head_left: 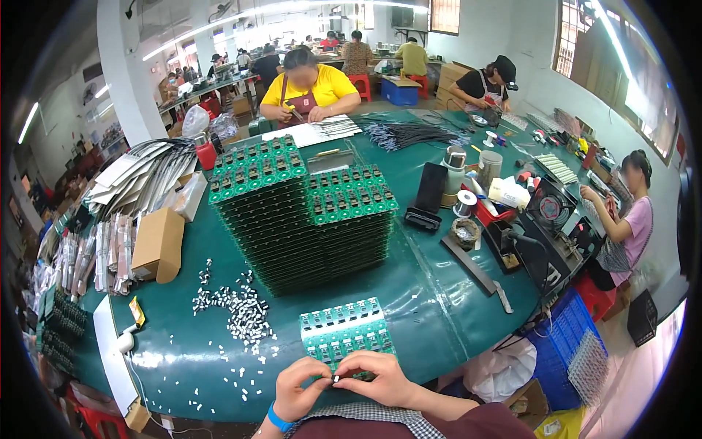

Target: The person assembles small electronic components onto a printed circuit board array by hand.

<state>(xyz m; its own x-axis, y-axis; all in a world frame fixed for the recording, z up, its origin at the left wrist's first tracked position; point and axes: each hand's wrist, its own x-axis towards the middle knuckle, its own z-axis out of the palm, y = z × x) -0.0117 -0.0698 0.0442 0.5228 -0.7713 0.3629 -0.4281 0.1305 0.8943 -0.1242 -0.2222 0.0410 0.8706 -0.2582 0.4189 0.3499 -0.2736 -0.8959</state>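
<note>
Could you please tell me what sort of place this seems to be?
Most likely an electronics assembly workshop. Tall stacks of green circuit boards stand on the green table, loose small parts lie scattered nearby, and both hands pinch a part at a board panel. Other workers sit around.

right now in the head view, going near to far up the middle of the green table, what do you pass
hands pinching a small component → green circuit board panel → tall stacks of green boards → person in a yellow shirt
</note>
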